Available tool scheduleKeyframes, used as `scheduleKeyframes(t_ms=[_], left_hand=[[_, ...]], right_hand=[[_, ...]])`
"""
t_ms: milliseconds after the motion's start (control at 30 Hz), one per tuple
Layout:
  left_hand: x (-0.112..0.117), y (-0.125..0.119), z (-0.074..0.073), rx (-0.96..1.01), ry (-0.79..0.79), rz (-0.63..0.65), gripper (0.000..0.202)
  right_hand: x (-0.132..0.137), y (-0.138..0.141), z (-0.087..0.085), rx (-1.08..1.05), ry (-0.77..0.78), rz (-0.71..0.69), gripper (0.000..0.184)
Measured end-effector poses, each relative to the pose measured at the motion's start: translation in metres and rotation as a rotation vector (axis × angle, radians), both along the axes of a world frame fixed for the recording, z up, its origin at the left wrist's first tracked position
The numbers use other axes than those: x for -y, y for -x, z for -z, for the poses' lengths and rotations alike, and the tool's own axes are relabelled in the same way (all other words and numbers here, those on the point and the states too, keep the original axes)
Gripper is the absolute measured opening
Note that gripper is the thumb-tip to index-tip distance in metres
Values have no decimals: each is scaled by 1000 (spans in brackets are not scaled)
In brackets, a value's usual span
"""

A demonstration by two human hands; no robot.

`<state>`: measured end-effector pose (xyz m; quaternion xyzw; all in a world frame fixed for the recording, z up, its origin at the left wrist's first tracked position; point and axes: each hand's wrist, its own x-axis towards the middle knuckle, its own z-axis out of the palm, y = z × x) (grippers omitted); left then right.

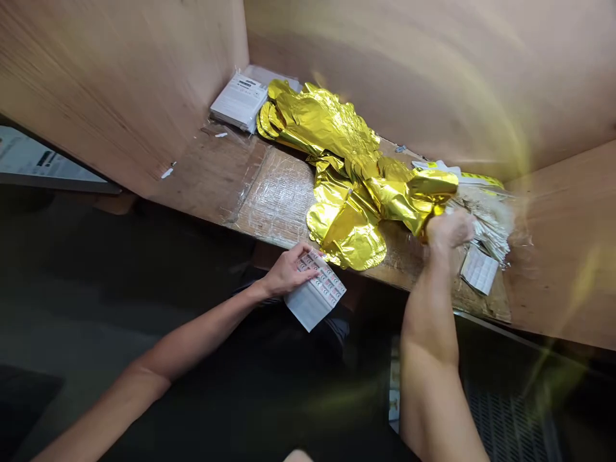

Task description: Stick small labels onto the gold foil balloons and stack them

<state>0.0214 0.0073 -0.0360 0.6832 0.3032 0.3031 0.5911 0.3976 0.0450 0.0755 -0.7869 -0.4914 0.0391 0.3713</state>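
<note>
Right hand (pixel 449 230) by foil balloons (pixel 344 186) — left (pixel 287 271), sheets (pixel 315 292).

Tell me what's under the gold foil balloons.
The gold foil balloons lie on clear plastic film over the wooden shelf; whatever sits directly beneath the foil is hidden.

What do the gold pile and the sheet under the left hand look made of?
The gold pile looks like thin metallised plastic film: mirror-shiny, crumpled, probably foil balloons. The sheet under the left hand looks like matte paper or thin card, printed with rows of small labels; any coating can't be told.
</note>
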Motion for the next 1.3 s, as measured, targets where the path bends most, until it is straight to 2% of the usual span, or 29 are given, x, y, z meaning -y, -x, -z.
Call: scheduleKeyframes(t_ms=[67, 100, 133, 167, 233, 267, 333, 400, 567, 700, 833, 933, 1000, 1067, 1167, 1300], left_hand=[[0, 3, -6, 33, 101, -144, 40], [0, 5, -9, 46, 125, -198, 43], [0, 6, -12, 58, 140, -236, 45], [-1, 6, -14, 72, 152, -260, 47], [-1, 6, -19, 100, 184, -274, 50], [-1, 5, -21, 111, 202, -273, 50], [-2, 4, -24, 119, 227, -261, 52], [-2, 3, -26, 119, 233, -248, 53], [0, 0, -28, 145, 255, -233, 55], [2, -3, -29, 145, 259, -268, 59], [4, -3, -28, 146, 253, -278, 60], [4, -1, -24, 79, 178, -302, 57], [4, -1, -17, -13, 64, -260, 50], [3, -2, -8, -99, -86, -128, 44], [3, -4, 8, -170, -293, 66, 53], [5, -6, 22, -242, -407, 93, 70]], right_hand=[[6, -11, -9, 138, -152, 256, 50], [14, -4, -8, 203, -199, 316, 46], [25, 10, -4, 238, -213, 290, 42], [37, 31, 3, 251, -194, 193, 39], [62, 84, 22, 56, -19, -312, 35], [73, 110, 31, -61, 76, -505, 33], [90, 151, 46, -124, 129, -713, 30], [99, 172, 55, -40, 83, -740, 29], [105, 170, 62, 214, -89, -660, 30], [109, 166, 68, 288, -122, -677, 33], [115, 170, 70, 234, -166, -699, 25], [111, 167, 65, 73, -185, -642, 16], [99, 159, 63, -47, -162, -562, 14], [82, 149, 63, -74, -96, -527, 18], [59, 141, 71, 88, 70, -575, 23], [55, 152, 85, 341, 200, -535, 21]])
